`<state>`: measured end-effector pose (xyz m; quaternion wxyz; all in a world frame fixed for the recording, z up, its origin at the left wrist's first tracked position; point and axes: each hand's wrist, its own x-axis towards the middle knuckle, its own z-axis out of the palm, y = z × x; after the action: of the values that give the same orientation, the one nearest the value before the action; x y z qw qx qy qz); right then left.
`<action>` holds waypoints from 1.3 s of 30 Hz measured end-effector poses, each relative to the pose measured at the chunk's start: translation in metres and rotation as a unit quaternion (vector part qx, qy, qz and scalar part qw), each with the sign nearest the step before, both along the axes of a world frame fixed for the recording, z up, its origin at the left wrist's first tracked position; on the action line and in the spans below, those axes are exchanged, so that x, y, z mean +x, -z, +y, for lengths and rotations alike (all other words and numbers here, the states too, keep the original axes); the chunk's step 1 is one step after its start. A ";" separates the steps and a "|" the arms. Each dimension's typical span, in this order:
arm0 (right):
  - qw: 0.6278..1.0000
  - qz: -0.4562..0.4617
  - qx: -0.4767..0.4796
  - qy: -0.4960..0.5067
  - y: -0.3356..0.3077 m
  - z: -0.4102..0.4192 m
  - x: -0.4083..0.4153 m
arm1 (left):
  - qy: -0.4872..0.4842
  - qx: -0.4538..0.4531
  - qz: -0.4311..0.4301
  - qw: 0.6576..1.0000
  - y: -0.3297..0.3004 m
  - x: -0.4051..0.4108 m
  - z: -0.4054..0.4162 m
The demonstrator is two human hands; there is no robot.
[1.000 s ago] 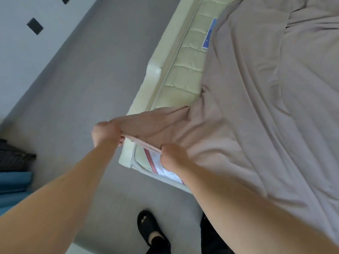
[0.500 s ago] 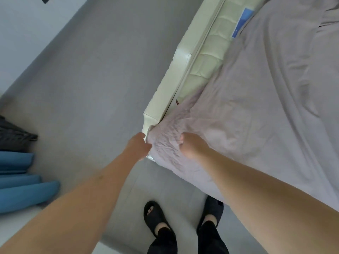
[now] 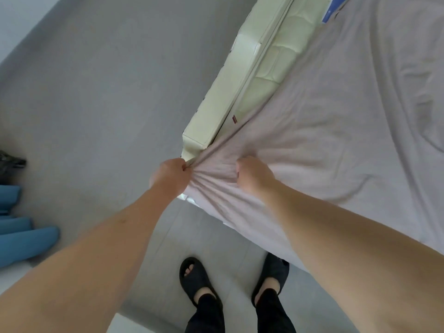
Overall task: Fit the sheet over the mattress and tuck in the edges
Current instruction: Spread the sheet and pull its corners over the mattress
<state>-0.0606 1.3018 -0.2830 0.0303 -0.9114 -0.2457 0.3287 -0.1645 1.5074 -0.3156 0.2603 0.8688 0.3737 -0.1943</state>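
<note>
A pale pinkish-grey sheet (image 3: 336, 131) covers most of the cream quilted mattress (image 3: 281, 61), which lies on a cream bed frame (image 3: 216, 109). The sheet is pulled over the near left corner, and its cloth bunches into tight folds there. My left hand (image 3: 171, 179) grips the gathered sheet corner just past the frame's corner. My right hand (image 3: 254, 175) is curled into the cloth on top of the mattress corner, holding a fold. A strip of bare mattress shows along the left side, with a blue label (image 3: 332, 9) at the far end.
Grey floor (image 3: 101, 87) runs along the left of the bed. Blue rolled items (image 3: 22, 239) and a dark object (image 3: 9, 164) lie at the left edge. My feet in black slippers (image 3: 197, 280) stand close to the bed's foot end.
The sheet corner went from held above the bare mattress corner to pulled down over it. Both hands moved down and together, and the red-striped label is now almost covered.
</note>
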 end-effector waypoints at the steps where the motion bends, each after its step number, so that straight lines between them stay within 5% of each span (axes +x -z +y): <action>1: 1.000 0.002 0.009 0.005 -0.005 0.000 -0.005 | 0.007 0.028 0.043 0.999 -0.004 -0.012 0.010; 5: 1.000 0.014 0.009 -0.020 -0.024 0.003 -0.015 | 0.023 -0.003 0.242 0.970 -0.011 -0.067 0.048; 14: 0.993 -0.099 0.063 -0.006 -0.026 0.026 0.048 | -0.058 -0.140 -0.002 0.988 -0.034 0.018 0.016; 19: 0.985 -0.137 0.086 -0.067 -0.007 0.044 0.098 | -0.093 -0.185 0.031 0.978 -0.008 0.048 -0.012; 24: 0.980 -0.030 -0.034 -0.192 0.005 0.037 0.133 | -0.109 -0.122 0.050 0.985 -0.006 0.051 -0.025; 27: 0.990 -0.010 0.008 -0.138 -0.013 0.044 0.154 | -0.268 -0.312 0.000 0.912 -0.036 0.053 -0.013; 29: 0.983 -0.088 0.118 -0.108 -0.026 0.050 0.162 | -0.315 -0.375 -0.049 0.870 -0.051 0.052 0.000; 31: 0.970 -0.098 0.195 -0.110 -0.030 0.050 0.159 | -0.328 -0.269 -0.078 0.902 -0.055 0.055 0.009; 34: 0.982 0.067 0.119 -0.134 -0.028 0.035 0.140 | -0.259 0.005 0.017 0.966 -0.057 0.061 0.013; 39: 0.990 0.028 0.129 -0.046 -0.030 -0.006 0.117 | -0.175 -0.017 -0.028 0.984 -0.080 0.098 -0.016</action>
<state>0.0562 1.2957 -0.2530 0.1388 -0.8780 -0.3271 0.3207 -0.0664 1.4913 -0.2359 0.3157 0.7905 0.5091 -0.1275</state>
